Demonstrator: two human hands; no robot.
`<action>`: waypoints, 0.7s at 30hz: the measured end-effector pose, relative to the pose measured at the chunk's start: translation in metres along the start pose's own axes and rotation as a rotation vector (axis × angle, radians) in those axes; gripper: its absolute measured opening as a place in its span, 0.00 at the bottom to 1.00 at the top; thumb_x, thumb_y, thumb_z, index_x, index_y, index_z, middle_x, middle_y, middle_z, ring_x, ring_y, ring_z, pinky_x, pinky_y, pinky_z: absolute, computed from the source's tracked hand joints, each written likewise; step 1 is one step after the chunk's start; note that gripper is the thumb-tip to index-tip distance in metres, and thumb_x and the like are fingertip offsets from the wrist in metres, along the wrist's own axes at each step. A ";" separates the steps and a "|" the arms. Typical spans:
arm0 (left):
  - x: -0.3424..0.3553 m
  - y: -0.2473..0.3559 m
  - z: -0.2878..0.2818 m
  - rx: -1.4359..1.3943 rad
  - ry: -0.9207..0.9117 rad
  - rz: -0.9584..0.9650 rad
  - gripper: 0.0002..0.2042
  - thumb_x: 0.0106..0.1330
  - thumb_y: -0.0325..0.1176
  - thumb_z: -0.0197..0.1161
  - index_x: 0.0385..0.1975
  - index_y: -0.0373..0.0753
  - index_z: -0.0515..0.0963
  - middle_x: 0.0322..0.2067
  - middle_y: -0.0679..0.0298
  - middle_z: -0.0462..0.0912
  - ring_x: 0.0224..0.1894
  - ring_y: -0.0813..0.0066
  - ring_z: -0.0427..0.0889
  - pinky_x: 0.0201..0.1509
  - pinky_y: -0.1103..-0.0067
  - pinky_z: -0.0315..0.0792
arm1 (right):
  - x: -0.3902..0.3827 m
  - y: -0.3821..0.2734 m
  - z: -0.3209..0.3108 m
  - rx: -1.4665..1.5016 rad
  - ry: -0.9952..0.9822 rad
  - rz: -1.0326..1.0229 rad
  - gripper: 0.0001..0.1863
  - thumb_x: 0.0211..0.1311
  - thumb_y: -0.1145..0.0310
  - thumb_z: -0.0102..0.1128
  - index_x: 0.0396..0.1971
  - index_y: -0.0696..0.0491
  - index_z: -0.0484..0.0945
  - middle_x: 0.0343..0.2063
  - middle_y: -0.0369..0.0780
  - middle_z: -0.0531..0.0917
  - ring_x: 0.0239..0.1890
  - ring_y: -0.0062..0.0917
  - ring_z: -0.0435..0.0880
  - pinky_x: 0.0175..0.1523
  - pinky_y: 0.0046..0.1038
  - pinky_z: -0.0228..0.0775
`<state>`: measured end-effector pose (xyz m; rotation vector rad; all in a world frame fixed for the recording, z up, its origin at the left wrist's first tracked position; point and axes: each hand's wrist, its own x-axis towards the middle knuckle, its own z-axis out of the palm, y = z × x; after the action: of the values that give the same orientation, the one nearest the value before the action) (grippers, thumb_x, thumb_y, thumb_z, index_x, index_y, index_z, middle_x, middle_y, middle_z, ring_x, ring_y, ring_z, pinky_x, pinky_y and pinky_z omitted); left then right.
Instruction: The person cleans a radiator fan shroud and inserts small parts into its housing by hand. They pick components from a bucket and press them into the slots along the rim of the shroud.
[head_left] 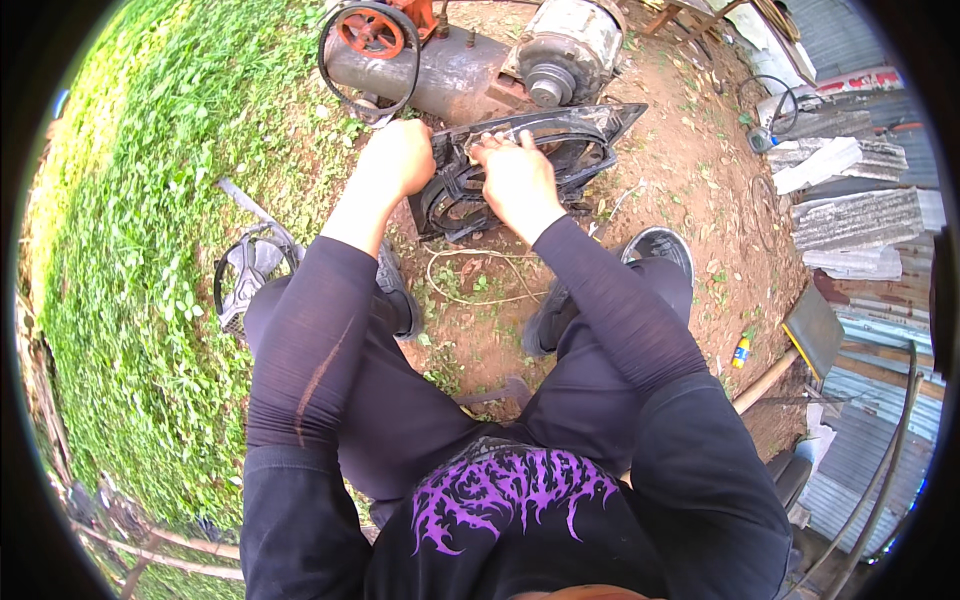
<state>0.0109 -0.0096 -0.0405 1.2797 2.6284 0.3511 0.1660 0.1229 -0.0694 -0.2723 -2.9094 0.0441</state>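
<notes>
Before me on the soil stands a black frame [580, 125] with round, ring-like openings, tilted and partly covered by my hands. My left hand [398, 158] is closed on its upper left edge. Over its middle, my right hand [518, 180] grips it with bent fingers; what lies under the fingertips is hidden. Right behind the frame are a dark grey cylindrical tank [455, 75] and an electric motor [570, 50] with a grooved pulley. A red spoked wheel [370, 33] with a loose-looking black belt [416, 75] sits at the tank's left end.
A thin pale cord [470, 300] loops over the ground between my feet. Left of my leg lies a grey strapped item [255, 265]. On the right are a shovel [813, 328], a small yellow bottle [741, 352] and broken corrugated sheets [860, 220]. Grass [140, 250] spreads leftward.
</notes>
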 end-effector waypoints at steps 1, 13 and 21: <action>-0.001 -0.004 0.003 -0.011 0.011 0.001 0.12 0.66 0.27 0.54 0.39 0.36 0.86 0.40 0.44 0.87 0.46 0.48 0.87 0.53 0.59 0.80 | -0.003 0.012 -0.002 0.118 0.017 0.127 0.21 0.62 0.76 0.50 0.48 0.45 0.88 0.50 0.41 0.89 0.52 0.35 0.88 0.75 0.51 0.59; 0.008 -0.007 0.003 -0.044 0.005 -0.006 0.11 0.68 0.31 0.59 0.41 0.38 0.87 0.41 0.47 0.88 0.49 0.50 0.86 0.56 0.61 0.78 | -0.017 0.033 -0.001 0.129 0.107 0.083 0.21 0.62 0.78 0.50 0.49 0.45 0.87 0.57 0.39 0.85 0.62 0.29 0.83 0.74 0.50 0.63; 0.008 0.004 -0.015 -0.019 -0.084 0.016 0.11 0.64 0.28 0.59 0.38 0.42 0.89 0.40 0.48 0.88 0.48 0.50 0.87 0.55 0.61 0.78 | -0.013 0.076 -0.002 -0.162 -0.046 0.265 0.23 0.67 0.70 0.49 0.60 0.56 0.77 0.57 0.51 0.83 0.57 0.35 0.85 0.70 0.44 0.66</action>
<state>0.0051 -0.0026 -0.0252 1.2815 2.5407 0.3162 0.1927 0.1950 -0.0741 -0.6910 -2.9055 -0.1453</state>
